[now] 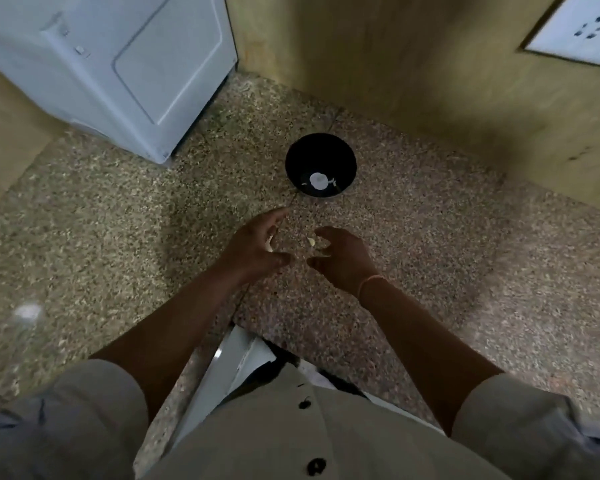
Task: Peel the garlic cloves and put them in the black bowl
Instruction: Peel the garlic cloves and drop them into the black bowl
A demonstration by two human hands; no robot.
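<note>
Bowl (321, 150) on ctr (430, 244), behind prob. clove (311, 241).

White appliance (118, 71) on speckled counter (84, 220)

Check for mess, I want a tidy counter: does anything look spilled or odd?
Nothing stands out. The black bowl sits upright on the counter with a white piece inside. A pale bit shows beside the right hand.

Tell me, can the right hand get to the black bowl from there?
Probably yes. The black bowl sits open side up on the speckled counter, just beyond the fingertips of the right hand. Nothing stands between them, so a short reach forward should do.
</note>
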